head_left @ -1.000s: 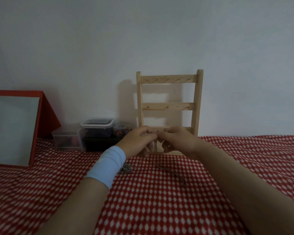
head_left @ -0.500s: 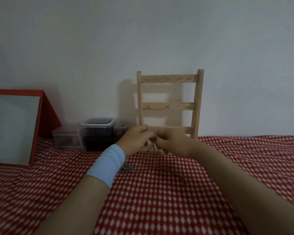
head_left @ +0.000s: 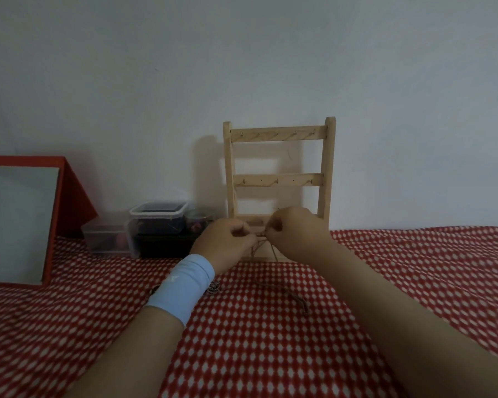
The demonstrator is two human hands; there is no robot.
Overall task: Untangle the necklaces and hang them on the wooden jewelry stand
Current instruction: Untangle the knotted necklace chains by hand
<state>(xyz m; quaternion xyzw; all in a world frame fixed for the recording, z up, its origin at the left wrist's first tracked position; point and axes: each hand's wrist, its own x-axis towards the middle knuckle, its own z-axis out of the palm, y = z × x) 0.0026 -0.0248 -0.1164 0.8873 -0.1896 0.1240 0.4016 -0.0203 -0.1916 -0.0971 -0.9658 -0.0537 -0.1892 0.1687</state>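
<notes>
Left hand (head_left: pixel 227 243) and right hand (head_left: pixel 297 231), fingers curled, each pinch the necklace (head_left: pixel 260 234) just before the stand (head_left: pixel 327 168), near the cloth's (head_left: pixel 270 340) rear edge; strands hang below.

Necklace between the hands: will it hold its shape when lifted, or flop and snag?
Probably floppy: the necklace sags in thin strands below where the left hand and right hand pinch it. Likely light, since fingertip pinches are enough to hold it up. It may snag: the strands seem to cross beneath the hands, so lift slowly.
</notes>
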